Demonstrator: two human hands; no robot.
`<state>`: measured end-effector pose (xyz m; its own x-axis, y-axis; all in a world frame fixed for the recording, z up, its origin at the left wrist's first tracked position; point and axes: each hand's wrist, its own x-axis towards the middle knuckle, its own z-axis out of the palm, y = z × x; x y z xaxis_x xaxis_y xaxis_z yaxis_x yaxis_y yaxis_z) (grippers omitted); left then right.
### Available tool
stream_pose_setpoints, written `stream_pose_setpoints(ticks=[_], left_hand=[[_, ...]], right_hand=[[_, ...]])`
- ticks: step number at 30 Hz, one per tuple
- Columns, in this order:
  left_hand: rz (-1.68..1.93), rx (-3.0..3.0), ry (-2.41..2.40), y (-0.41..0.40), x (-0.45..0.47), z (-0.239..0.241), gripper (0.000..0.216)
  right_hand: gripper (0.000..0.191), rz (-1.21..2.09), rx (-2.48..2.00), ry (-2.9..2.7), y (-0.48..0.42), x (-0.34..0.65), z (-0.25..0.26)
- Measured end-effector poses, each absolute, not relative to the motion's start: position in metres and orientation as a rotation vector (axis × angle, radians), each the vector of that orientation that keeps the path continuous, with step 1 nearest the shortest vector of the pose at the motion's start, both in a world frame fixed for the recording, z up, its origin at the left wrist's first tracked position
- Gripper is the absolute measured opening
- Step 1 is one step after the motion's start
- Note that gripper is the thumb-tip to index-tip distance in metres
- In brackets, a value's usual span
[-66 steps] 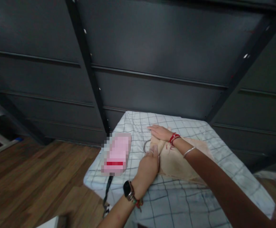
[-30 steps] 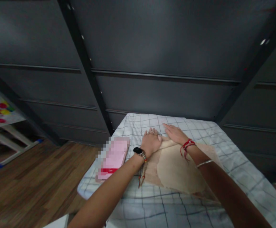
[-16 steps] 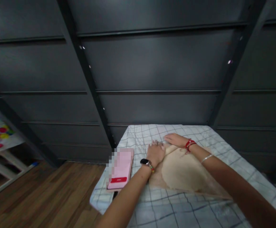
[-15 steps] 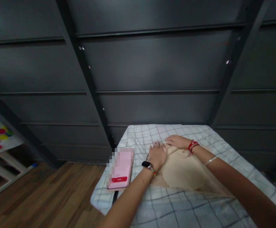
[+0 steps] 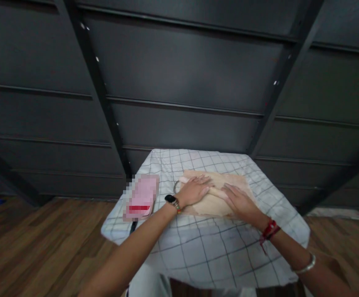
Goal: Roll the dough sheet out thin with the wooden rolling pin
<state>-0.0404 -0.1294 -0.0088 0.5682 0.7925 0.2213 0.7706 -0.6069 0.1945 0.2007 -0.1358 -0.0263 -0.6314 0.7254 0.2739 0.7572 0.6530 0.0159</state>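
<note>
A pale rolling pin [image 5: 218, 192] lies slantwise across a flattened, cream-coloured sheet of dough [image 5: 214, 206], with a thin grey loop [image 5: 176, 187] at its left end. Under the dough is a light brown sheet [image 5: 242, 181]. My left hand [image 5: 194, 191] lies palm down on the pin's left part, its fingers stretched out. Over the right part rests my right hand [image 5: 239, 202], fingers extended and flat on the pin. Both hands press from above and are not wrapped around it. Parts of the pin and dough are hidden beneath them.
A white checked cloth [image 5: 198, 243] covers the small table. On its left side lies a pink phone [image 5: 144, 194], partly pixelated, with a black strap [image 5: 133, 227] below it. Dark metal panels [image 5: 182, 70] stand behind the table. Wooden flooring [image 5: 52, 231] surrounds it.
The pin and both hands have come from the dough's far edge toward me, to its middle. My right hand has moved most. The camera view has also shifted.
</note>
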Motion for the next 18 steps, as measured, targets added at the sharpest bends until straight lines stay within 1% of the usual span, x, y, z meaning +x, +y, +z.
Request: stream_pose_setpoints(ticks=[3, 7, 13, 18], left_hand=[[0.445, 2.765, 1.327, -0.103, -0.034, -0.008, 0.043], [0.446, 2.8, 1.473, -0.07, -0.017, -0.01, 0.045], [0.441, 2.799, 1.595, -0.033, 0.002, -0.008, 0.048], [0.354, 2.702, 1.584, 0.0, 0.02, -0.001, 0.049]], right_hand=[[0.045, -0.179, -1.32, -2.614, -0.128, 0.186, -0.018], [0.049, -0.143, -1.404, -2.632, -0.107, 0.176, -0.012], [0.054, -0.209, -1.273, -2.7, -0.077, 0.185, -0.016], [0.052, -0.139, -1.189, -2.747, -0.051, 0.19, -0.019]])
